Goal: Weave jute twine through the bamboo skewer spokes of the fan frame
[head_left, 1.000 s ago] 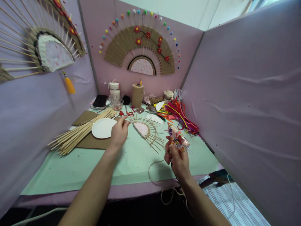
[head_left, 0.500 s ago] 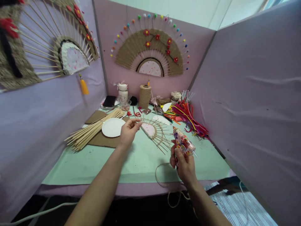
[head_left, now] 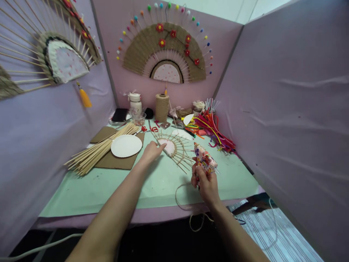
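My right hand [head_left: 206,183] is wrapped round the handle of a flower-patterned hot glue gun [head_left: 205,158], its orange nozzle tilted up and left above the table. A small half-round fan [head_left: 178,147] of thin sticks lies flat on the table, with a white spotted half-disc at its centre and twine woven through the sticks. My left hand [head_left: 153,151] grips the fan's straight edge, the thumb lying over the half-disc and the other fingers partly hidden. A loop of twine [head_left: 176,196] hangs over the table's front edge below my right hand.
On the left, a bundle of wooden sticks [head_left: 98,153] and a white oval disc [head_left: 126,146] lie on brown cardboard [head_left: 120,162]. Behind stand a twine spool [head_left: 162,108] and a white bottle [head_left: 135,103]. Coloured pipe cleaners [head_left: 215,133] lie at right. Finished fans [head_left: 166,54] hang on the partitions.
My left hand has come down onto the fan's straight edge and holds it there. The glue gun stays in my right hand. The whole view has shifted slightly.
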A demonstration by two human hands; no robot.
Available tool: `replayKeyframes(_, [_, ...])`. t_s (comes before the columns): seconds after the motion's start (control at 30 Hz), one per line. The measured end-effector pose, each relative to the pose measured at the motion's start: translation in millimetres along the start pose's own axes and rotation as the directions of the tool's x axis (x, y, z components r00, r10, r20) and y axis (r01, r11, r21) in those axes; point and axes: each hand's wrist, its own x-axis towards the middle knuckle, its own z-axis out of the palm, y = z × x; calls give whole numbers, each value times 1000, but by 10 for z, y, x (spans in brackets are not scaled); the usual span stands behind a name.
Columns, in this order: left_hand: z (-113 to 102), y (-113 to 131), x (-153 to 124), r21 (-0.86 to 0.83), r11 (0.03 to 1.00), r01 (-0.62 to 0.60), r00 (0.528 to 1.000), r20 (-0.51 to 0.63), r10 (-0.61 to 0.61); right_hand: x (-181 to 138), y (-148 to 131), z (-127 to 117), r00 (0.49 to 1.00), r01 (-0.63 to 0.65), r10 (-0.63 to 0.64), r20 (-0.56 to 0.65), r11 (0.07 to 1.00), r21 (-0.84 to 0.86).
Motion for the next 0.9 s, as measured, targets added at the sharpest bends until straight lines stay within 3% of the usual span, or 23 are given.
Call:
replayKeyframes(0.1, [225, 145, 109, 309, 951, 27, 992, -129, 14, 8, 34, -13, 1000, -20, 20, 3, 1000, -10])
replayKeyframes(0.17, [329, 200, 155, 373, 926, 60, 986, -168, 4, 5, 46, -34, 1000, -22, 22, 2, 1000, -16])
replayKeyframes(0.23, [368, 208, 193, 229, 969, 93, 982, -183, -51, -3, 50, -59, 1000, -21, 21, -2, 999, -24])
replayKeyframes(0.33, [327, 170, 240, -124, 986, 113, 985, -115, -127, -12, 47, -85, 1000, -26, 26, -10, 999, -48])
replayKeyframes(0.43, [257, 134, 232, -334, 935, 120, 992, 11, -123, -12, 44, -88, 999, -35, 35, -13, 998, -56])
replayKeyframes(0.57, [176, 124, 117, -592, 787, 172, 983, 149, -103, -10, 24, -79, 999, -38, 38, -19, 999, -32])
replayKeyframes(0.77, [17, 148, -17, -756, 612, 232, 970, 225, -89, -56, -109, -116, 1000, 4, -3, -31, 1000, 27])
replayKeyframes(0.9, [-161, 105, -93, -727, 632, 266, 961, 247, -121, -84, -220, -187, 997, 42, -37, -61, 996, 83])
